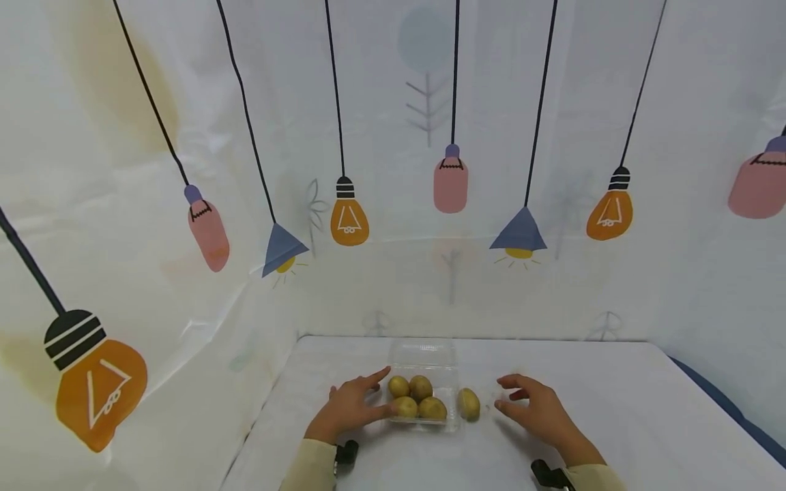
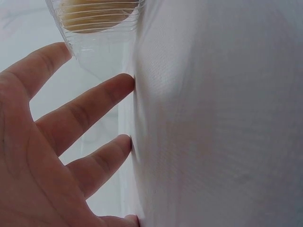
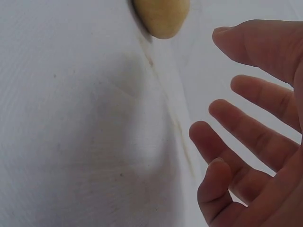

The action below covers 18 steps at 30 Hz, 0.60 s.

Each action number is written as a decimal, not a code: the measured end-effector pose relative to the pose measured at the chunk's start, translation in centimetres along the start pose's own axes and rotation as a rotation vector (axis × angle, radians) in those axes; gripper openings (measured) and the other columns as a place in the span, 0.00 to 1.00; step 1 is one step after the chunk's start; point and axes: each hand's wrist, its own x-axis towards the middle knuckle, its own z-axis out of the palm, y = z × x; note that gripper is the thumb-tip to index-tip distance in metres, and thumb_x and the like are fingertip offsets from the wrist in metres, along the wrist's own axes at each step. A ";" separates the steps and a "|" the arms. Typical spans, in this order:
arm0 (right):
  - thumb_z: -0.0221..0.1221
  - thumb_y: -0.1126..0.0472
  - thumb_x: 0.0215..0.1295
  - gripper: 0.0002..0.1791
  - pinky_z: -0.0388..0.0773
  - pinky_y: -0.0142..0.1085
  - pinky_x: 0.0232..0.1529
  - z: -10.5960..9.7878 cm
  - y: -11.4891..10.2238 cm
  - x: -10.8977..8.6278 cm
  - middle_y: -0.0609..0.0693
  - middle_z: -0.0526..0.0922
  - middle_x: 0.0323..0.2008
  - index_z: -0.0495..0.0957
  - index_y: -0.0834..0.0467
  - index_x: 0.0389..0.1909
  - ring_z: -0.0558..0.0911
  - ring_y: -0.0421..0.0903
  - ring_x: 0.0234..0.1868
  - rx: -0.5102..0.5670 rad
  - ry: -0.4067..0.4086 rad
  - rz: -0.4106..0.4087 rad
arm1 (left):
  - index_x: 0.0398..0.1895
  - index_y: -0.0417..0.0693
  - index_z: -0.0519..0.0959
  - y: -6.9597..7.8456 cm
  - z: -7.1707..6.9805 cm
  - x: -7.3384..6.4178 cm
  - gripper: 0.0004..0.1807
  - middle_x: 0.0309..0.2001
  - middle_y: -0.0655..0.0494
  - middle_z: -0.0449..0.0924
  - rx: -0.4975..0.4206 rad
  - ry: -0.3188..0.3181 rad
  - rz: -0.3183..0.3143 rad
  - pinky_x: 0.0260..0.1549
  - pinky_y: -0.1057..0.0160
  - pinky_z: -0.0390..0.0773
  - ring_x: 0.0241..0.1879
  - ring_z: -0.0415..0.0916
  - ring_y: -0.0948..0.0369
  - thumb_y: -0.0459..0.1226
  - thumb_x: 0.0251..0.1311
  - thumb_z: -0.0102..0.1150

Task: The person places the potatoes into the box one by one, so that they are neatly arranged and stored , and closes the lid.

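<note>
A clear plastic clamshell box [image 1: 424, 354] stands on the white table with its lid laid back, away from me. Several yellowish-brown potatoes [image 1: 421, 387] lie inside it. My left hand [image 1: 351, 407] is at the box's left side with its fingers spread. In the left wrist view, one fingertip touches the ribbed box wall [image 2: 102, 52] and other fingertips rest on the table. Just right of the box lies a single loose potato [image 1: 469, 405]. My right hand [image 1: 540, 412] hovers to the right of that potato, apart from it, its fingers loosely bent and holding nothing.
The white table [image 1: 344, 358] meets a pale cloth wall [image 1: 393, 286] printed with hanging lamps at the back and left. Small brownish marks [image 3: 150, 61] show on the tabletop near the loose potato. Dark blue fabric [image 1: 724, 402] runs along the right edge.
</note>
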 end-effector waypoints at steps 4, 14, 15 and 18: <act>0.77 0.50 0.61 0.27 0.85 0.48 0.46 0.2 0.2 -0.2 0.50 0.86 0.56 0.84 0.52 0.60 0.86 0.49 0.49 0.005 0.007 0.017 | 0.82 0.71 0.65 0.1 -0.1 -0.1 0.51 0.61 0.56 0.84 0.010 0.001 -0.006 0.55 0.09 0.48 0.67 0.74 0.43 0.76 0.57 0.60; 0.78 0.51 0.61 0.28 0.85 0.46 0.44 0.2 -0.2 -0.2 0.52 0.85 0.57 0.83 0.54 0.61 0.86 0.49 0.48 0.006 0.012 0.030 | 0.82 0.68 0.65 0.2 -0.3 -0.2 0.50 0.60 0.55 0.85 0.017 -0.003 -0.001 0.54 0.09 0.50 0.67 0.74 0.42 0.74 0.58 0.61; 0.78 0.51 0.61 0.28 0.85 0.45 0.44 0.3 -0.1 -0.2 0.52 0.85 0.57 0.83 0.54 0.61 0.86 0.49 0.48 0.007 0.010 0.032 | 0.82 0.68 0.65 0.2 -0.3 -0.1 0.50 0.60 0.55 0.85 0.017 -0.005 -0.001 0.54 0.09 0.50 0.67 0.74 0.42 0.74 0.58 0.61; 0.78 0.52 0.60 0.28 0.84 0.41 0.44 0.5 0.0 -0.3 0.50 0.86 0.57 0.84 0.53 0.60 0.86 0.47 0.47 0.018 0.014 0.035 | 0.82 0.69 0.65 0.3 -0.2 0.0 0.50 0.60 0.56 0.85 0.019 -0.010 -0.002 0.55 0.10 0.50 0.68 0.74 0.42 0.75 0.58 0.61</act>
